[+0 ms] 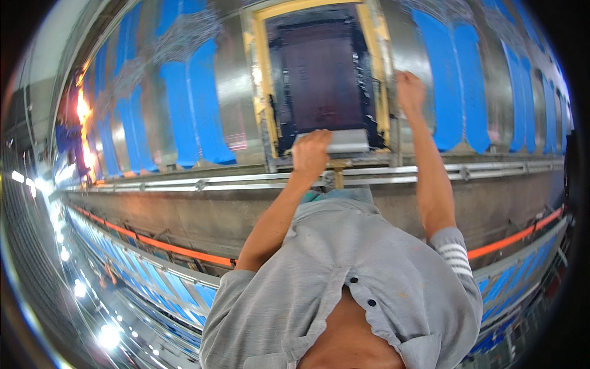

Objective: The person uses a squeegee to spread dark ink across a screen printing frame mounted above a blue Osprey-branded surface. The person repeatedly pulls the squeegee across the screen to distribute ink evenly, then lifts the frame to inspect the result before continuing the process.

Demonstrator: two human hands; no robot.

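Note:
In front of me lies a screen-printing frame (265,86) with yellow tape along its edges and dark ink over its mesh (324,80). My left hand (311,152) is closed on the left part of a wide silver squeegee (348,141), which rests across the near end of the mesh. At the frame's right edge, my right hand (410,92) is closed, its fingers curled against the rim. Exactly how the fingertips sit there is hidden.
Blue fabric pieces (458,80) lie along the metal table on both sides of the frame. Metal rails (246,181) run along its near edge. Behind me are an orange bar (172,247) and another table with blue pieces (153,273). Bright light glows at far left.

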